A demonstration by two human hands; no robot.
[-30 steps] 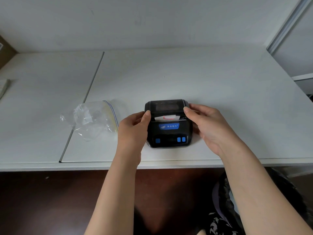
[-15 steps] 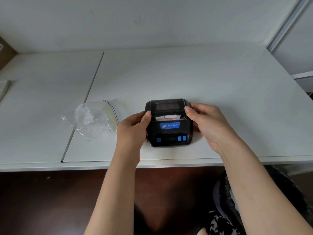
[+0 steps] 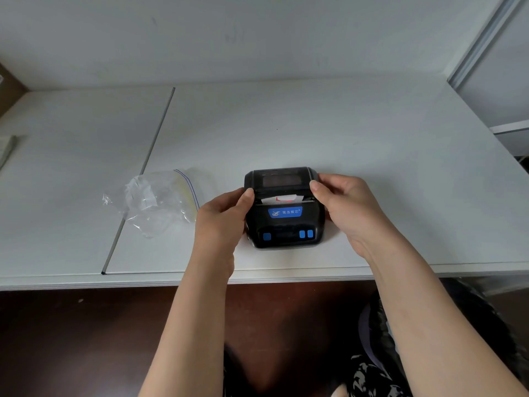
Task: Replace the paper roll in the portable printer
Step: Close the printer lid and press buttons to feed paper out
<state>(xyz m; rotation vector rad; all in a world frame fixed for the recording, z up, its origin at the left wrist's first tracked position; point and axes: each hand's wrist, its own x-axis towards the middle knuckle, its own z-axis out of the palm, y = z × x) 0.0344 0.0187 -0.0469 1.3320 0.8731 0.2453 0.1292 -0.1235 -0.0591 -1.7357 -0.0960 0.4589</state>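
A black portable printer (image 3: 284, 222) with a blue label and blue buttons sits near the front edge of the white table (image 3: 372, 144). Its lid is down, and a white paper end with a red mark (image 3: 282, 199) sticks out of the slot. My left hand (image 3: 221, 222) grips the printer's left side, thumb on the lid's left corner. Over on the other side, my right hand (image 3: 347, 207) holds the printer with its thumb on the lid's right corner. The roll inside is hidden.
An empty clear zip bag (image 3: 160, 200) lies to the left of the printer. A seam (image 3: 137, 179) runs across the table from back to front. The wall stands behind, and a flat pale object (image 3: 7, 147) sits at the far left edge.
Both hands stay on the printer in the same grip; the thumbs rest on the lid corners as before. The view has shifted slightly.
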